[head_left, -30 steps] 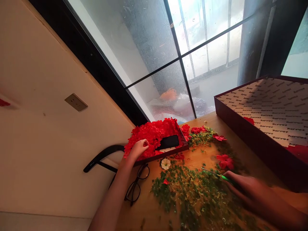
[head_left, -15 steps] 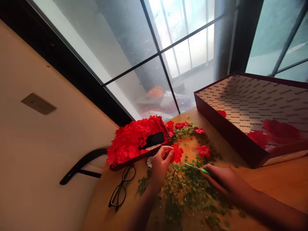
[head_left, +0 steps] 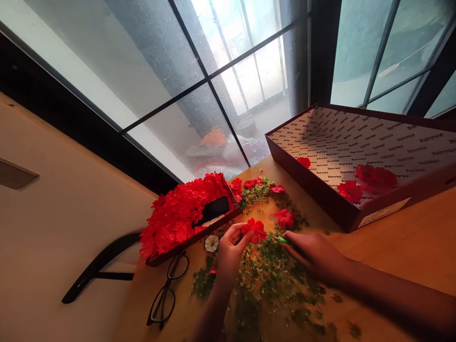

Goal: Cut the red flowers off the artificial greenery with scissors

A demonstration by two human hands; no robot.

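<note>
And there's the red flower (head_left: pixel 257 227), vivid scarlet, its thin, ruffled petals fanned wide, held up over the loose greenery (head_left: pixel 269 273) on the table (head_left: pixel 409 242). Your left hand (head_left: pixel 230 247) pinches it at the edge, thumb against finger. Your right hand (head_left: pixel 315 254) grips the green-handled tool (head_left: pixel 284 240), its slim shaft right at the petals; whether the tip pierces them, I can't tell.

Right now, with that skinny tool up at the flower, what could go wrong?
The thin tool in the right hand might slip and poke the left hand. The red flower it pinches might tear. The glasses near the left forearm could get bumped.
</note>
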